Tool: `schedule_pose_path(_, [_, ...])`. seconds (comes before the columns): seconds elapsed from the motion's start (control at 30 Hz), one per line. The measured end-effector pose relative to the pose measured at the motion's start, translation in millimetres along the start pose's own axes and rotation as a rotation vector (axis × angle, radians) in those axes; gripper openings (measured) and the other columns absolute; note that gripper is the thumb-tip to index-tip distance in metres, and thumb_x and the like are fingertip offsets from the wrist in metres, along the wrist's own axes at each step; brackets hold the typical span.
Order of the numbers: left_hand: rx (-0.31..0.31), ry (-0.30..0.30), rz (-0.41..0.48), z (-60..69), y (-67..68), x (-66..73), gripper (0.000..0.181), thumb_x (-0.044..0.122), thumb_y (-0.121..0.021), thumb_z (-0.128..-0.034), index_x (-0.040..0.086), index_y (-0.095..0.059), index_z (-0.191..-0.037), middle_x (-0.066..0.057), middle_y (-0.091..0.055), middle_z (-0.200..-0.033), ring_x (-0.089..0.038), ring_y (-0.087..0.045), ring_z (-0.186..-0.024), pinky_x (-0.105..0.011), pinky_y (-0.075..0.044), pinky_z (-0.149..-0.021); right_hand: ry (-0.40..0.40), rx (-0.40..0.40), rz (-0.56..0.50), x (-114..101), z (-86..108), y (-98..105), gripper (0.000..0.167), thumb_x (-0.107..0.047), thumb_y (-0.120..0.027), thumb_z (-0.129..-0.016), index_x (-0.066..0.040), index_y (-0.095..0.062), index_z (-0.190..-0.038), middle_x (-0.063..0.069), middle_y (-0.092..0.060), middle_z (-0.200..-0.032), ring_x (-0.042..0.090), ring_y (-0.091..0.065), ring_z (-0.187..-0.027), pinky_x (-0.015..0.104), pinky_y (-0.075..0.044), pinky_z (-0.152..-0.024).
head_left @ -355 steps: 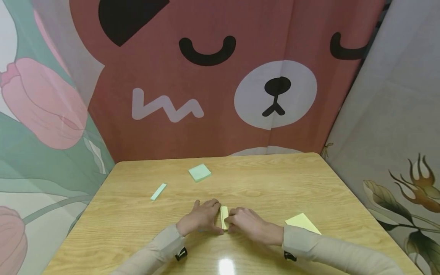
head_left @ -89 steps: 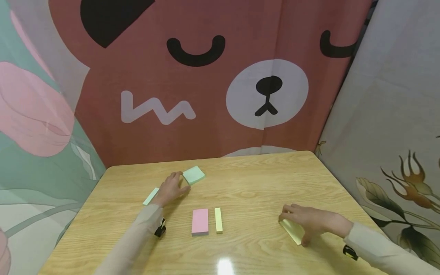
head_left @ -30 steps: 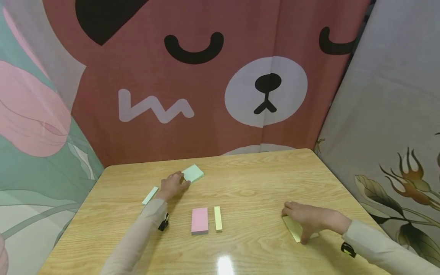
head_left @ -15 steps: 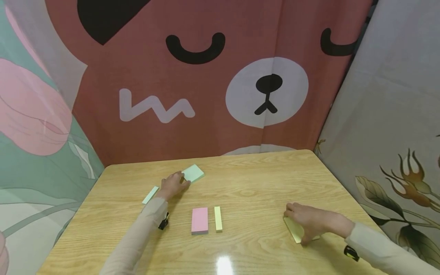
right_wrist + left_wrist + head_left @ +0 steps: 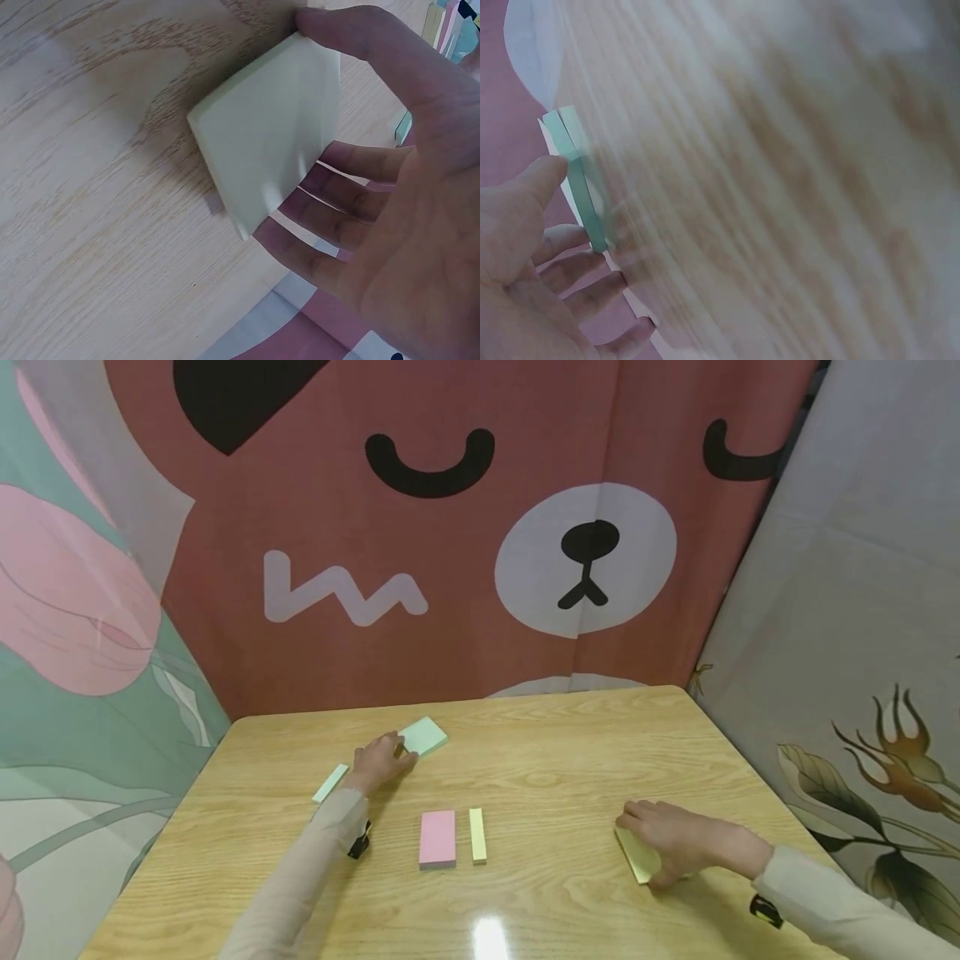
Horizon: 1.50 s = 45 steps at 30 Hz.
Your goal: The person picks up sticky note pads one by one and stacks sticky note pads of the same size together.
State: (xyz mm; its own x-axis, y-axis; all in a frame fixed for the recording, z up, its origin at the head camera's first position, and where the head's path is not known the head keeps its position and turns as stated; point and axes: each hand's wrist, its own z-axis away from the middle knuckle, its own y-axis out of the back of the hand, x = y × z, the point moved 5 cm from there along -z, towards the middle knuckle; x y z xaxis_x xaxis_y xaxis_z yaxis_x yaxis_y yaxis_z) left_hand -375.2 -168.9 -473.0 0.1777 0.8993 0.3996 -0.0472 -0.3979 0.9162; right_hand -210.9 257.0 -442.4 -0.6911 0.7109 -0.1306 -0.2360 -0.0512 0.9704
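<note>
Bear curtain: hanging behind the wooden table, with flowered cloth closing off the right side.
Mint pad: lying flat and turned askew, near the table's far edge.
Left hand: spanning the mint pad's near-left side, thumb at one end and fingers at the other; it appears to be gripping lightly.
Big yellow pad: lying toward the right of the table, mostly under the other hand.
Right hand: grasping the big yellow pad, thumb touching one edge and fingertips pressing the opposite one.
Step in hand: both hands seem to be taking hold of, or squaring up, the two outer pads at once.
Next move: shifting either pad would be calling for even pressure across its edges, so the sheets are not fanning.
Centre: pink pad and yellow strip are standing just beside each other, a narrow gap separating them.
Mint strip: lying slantwise just left of the left hand, leaving little room that way.
Open room: wood is stretching widely between the yellow strip and the big yellow pad.
</note>
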Motion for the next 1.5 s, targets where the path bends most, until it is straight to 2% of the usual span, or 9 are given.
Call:
schedule_pose_path(0.1, [0.004,-0.006,0.004,0.0,-0.2,-1.0,0.058,0.036,-0.063,-0.0968,-0.006,-0.054,-0.136,-0.026,-0.044,-0.146,-0.046,-0.044,-0.131,-0.072,-0.027,-0.102,0.024,0.019,0.017,-2,-2.2,2,0.081,-0.039,-0.089,-0.066,0.0,-0.054,-0.128,-0.001,-0.047,-0.112,0.014,-0.05,-0.096,0.042,-0.05,-0.082])
schedule_pose_path(0.17, [0.004,-0.009,0.005,0.1,-0.1,-1.0,0.058,0.036,-0.063,-0.0968,-0.005,-0.054,-0.136,-0.026,-0.044,-0.146,-0.046,-0.044,-0.131,-0.072,-0.027,-0.101,0.033,0.024,0.019,-2,-3.5,3,0.081,-0.039,-0.088,-0.068,0.001,-0.055,-0.13,0.0,-0.047,-0.113,0.012,-0.049,-0.096,0.041,-0.05,-0.08])
schedule_pose_path(0.57, [-0.003,0.0,0.028,1.4,-0.2,-1.9,0.059,0.037,-0.062,-0.0974,-0.005,-0.052,-0.138,-0.024,-0.043,-0.148,-0.045,-0.043,-0.132,-0.071,-0.025,-0.104,0.07,0.053,0.022,-6,-11.5,2,0.079,-0.041,-0.081,-0.077,0.006,-0.054,-0.134,0.007,-0.051,-0.122,0.023,-0.054,-0.108,0.042,-0.051,-0.09])
schedule_pose_path(0.77, [-0.003,-0.002,0.016,2.3,1.0,-2.2,0.058,0.037,-0.062,-0.0974,-0.003,-0.053,-0.138,-0.024,-0.043,-0.148,-0.046,-0.043,-0.131,-0.071,-0.027,-0.102,0.082,0.125,0.07,-9,-17.5,0,0.081,-0.038,-0.08,-0.076,0.008,-0.052,-0.135,0.015,-0.055,-0.123,0.033,-0.057,-0.111,0.047,-0.051,-0.092])
schedule_pose_path(0.93, [-0.005,-0.018,0.004,1.1,0.1,-3.0,0.058,0.038,-0.062,-0.0974,-0.003,-0.054,-0.138,-0.024,-0.043,-0.147,-0.046,-0.044,-0.13,-0.072,-0.028,-0.101,0.076,0.138,0.076,-10,-22.6,0,0.08,-0.04,-0.079,-0.078,0.007,-0.052,-0.136,0.015,-0.055,-0.126,0.031,-0.056,-0.112,0.046,-0.051,-0.093])
schedule_pose_path(1.1, [-0.003,-0.018,0.004,-0.2,-0.6,-4.4,0.058,0.039,-0.062,-0.0971,-0.002,-0.055,-0.138,-0.024,-0.044,-0.147,-0.045,-0.045,-0.13,-0.072,-0.028,-0.101,0.117,0.16,0.072,-16,-29.7,1,0.079,-0.041,-0.079,-0.078,0.008,-0.054,-0.135,0.014,-0.056,-0.125,0.028,-0.056,-0.11,0.044,-0.051,-0.091])
schedule_pose_path(1.2, [-0.001,-0.016,0.019,0.0,-0.6,-4.2,0.058,0.039,-0.063,-0.0969,-0.002,-0.054,-0.138,-0.023,-0.044,-0.147,-0.045,-0.045,-0.13,-0.072,-0.028,-0.101,0.132,0.16,0.071,-20,-33.6,1,0.078,-0.041,-0.079,-0.079,0.008,-0.055,-0.134,0.014,-0.056,-0.124,0.027,-0.057,-0.109,0.043,-0.052,-0.09])
schedule_pose_path(1.5, [0.015,-0.018,0.045,2.0,1.1,-2.0,0.058,0.038,-0.064,-0.0963,-0.002,-0.055,-0.137,-0.024,-0.045,-0.146,-0.046,-0.045,-0.129,-0.071,-0.028,-0.101,0.102,0.11,0.065,-24,-44.1,2,0.077,-0.046,-0.075,-0.084,0.006,-0.054,-0.136,0.017,-0.054,-0.13,0.035,-0.054,-0.117,0.048,-0.05,-0.093])
